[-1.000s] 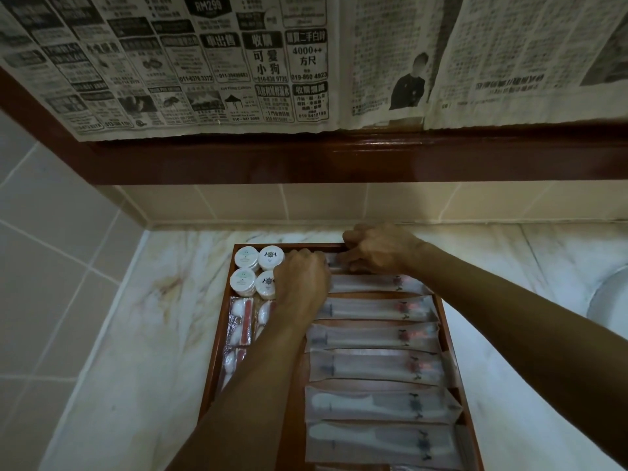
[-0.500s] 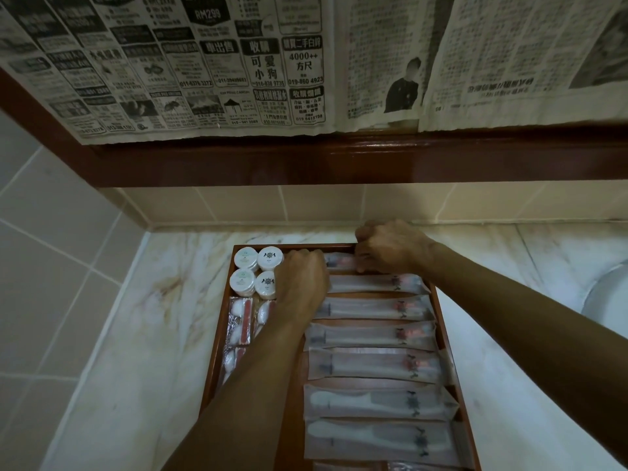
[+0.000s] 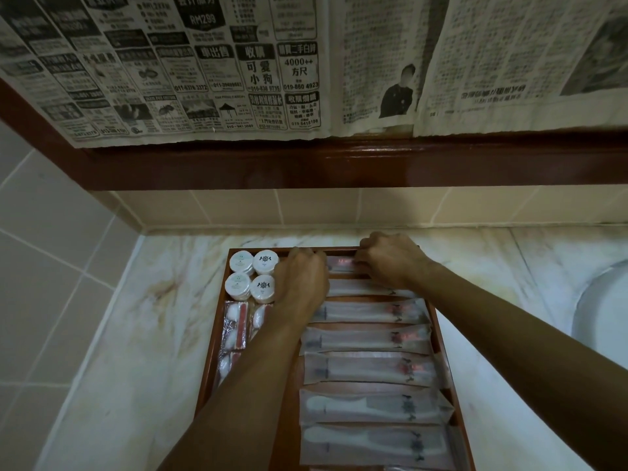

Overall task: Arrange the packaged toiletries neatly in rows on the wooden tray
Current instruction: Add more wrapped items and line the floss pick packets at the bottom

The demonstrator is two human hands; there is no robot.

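A wooden tray (image 3: 217,338) lies on the marble counter. Several long clear packets (image 3: 370,368) lie in a row down its right side. Small round white jars (image 3: 251,277) sit at its far left corner, with small clear packets (image 3: 234,324) of red and white items below them. My left hand (image 3: 300,283) and my right hand (image 3: 390,260) both rest on the farthest long packet (image 3: 341,265) at the tray's back edge, fingers curled on its two ends.
The marble counter (image 3: 142,334) meets a tiled wall on the left and at the back. A dark wooden ledge (image 3: 339,161) with newspaper (image 3: 204,69) hanging over it juts out above the tray. A white basin rim (image 3: 605,307) shows at the right.
My right hand has slid rightward along the farthest packet. My left hand has shifted slightly toward the tray's back edge.
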